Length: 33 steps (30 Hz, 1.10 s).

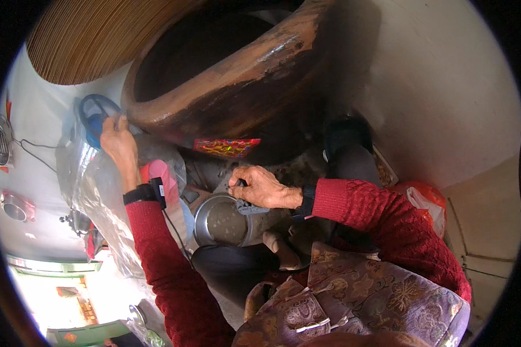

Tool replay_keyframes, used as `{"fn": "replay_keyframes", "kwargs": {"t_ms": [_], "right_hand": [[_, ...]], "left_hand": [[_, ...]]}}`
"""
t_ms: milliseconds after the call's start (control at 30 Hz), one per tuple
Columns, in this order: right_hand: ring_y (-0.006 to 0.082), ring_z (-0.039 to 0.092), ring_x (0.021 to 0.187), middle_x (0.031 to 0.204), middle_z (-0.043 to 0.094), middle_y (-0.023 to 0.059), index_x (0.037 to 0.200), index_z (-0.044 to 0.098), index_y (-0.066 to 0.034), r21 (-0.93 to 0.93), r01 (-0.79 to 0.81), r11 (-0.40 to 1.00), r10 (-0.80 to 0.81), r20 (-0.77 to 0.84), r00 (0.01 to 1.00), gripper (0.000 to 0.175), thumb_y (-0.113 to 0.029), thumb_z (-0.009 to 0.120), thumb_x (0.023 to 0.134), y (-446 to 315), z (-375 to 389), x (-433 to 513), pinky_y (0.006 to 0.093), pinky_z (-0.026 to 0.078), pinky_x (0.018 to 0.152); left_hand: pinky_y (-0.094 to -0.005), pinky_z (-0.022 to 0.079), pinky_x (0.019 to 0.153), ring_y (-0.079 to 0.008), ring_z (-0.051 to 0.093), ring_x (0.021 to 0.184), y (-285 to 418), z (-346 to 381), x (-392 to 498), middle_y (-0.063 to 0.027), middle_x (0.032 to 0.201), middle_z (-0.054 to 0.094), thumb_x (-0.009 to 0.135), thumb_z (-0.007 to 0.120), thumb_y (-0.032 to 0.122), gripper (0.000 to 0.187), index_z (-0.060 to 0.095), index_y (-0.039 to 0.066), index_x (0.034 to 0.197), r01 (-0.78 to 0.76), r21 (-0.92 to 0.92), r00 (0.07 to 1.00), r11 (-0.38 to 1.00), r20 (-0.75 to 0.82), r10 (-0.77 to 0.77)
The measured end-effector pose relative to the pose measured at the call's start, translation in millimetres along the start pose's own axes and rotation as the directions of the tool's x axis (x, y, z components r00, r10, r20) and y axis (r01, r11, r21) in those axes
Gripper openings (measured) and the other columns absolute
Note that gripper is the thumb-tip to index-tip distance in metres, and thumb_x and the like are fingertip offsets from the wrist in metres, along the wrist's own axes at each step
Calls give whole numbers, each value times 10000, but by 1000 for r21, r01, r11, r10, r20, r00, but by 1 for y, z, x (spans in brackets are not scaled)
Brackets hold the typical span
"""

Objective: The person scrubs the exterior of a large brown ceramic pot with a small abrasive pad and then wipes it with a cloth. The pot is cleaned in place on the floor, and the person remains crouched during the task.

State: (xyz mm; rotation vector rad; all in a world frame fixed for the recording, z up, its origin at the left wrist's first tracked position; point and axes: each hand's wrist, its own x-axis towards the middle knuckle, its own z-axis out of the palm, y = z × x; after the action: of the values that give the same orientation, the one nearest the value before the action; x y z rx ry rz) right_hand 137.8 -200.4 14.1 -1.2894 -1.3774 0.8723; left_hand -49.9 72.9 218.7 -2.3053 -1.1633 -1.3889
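Note:
My left hand (120,147) is raised at a blue plastic container (94,123), its fingers bent at the rim and appearing to grip it. My right hand (262,187) holds a dark grey cloth (248,207) over the edge of a round metal basin (202,223). Murky water with light bubbles lies in the basin. Above both hands looms a large brown clay vat (225,82), its rim worn and its outer wall blackened. The inside of the vat is mostly dark.
A ribbed brown round piece (100,39) stands behind the vat. Clear plastic sheeting (102,191) hangs at left near a pink roll (159,171). A shiny red printed sheet (227,147) is below the vat. At right are a red bag (432,195) and the wall (438,86).

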Motion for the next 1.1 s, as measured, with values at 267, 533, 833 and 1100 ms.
{"fn": "replay_keyframes", "kwargs": {"t_ms": [267,533,833,1100], "right_hand": [[418,780,1038,1028,788,217,1084,771,-32,2,65,998,-65,29,997,293,-305,826,994,0,18,-1,520,594,908],[447,768,1150,1172,797,270,1236,770,-25,-77,31,997,-26,59,998,422,-339,841,962,28,59,5,521,592,989],[455,786,977,1032,798,227,1129,775,-42,-66,185,981,-179,82,980,239,-228,818,985,24,62,4,517,610,857],[367,767,938,1058,783,185,1155,770,-4,-93,8,996,5,138,990,276,-231,826,1007,11,35,0,469,584,835]], "left_hand": [[-453,590,941,-385,753,1033,110,-18,-44,-205,1108,750,1030,736,16,155,778,-41,1168,-250,-262,967,932,-13,256],[-454,597,730,-329,687,899,265,5,-70,-142,979,579,814,735,-10,168,737,4,982,-562,-211,826,799,-177,535],[-451,610,1012,-362,734,1173,145,-10,-123,-198,1319,720,1010,816,45,397,726,-14,1393,-331,-269,906,905,-358,225],[-327,644,862,-214,746,1101,-3,20,-59,-155,1303,771,1078,766,27,305,754,-59,1370,214,-759,875,615,-131,-466]]}}
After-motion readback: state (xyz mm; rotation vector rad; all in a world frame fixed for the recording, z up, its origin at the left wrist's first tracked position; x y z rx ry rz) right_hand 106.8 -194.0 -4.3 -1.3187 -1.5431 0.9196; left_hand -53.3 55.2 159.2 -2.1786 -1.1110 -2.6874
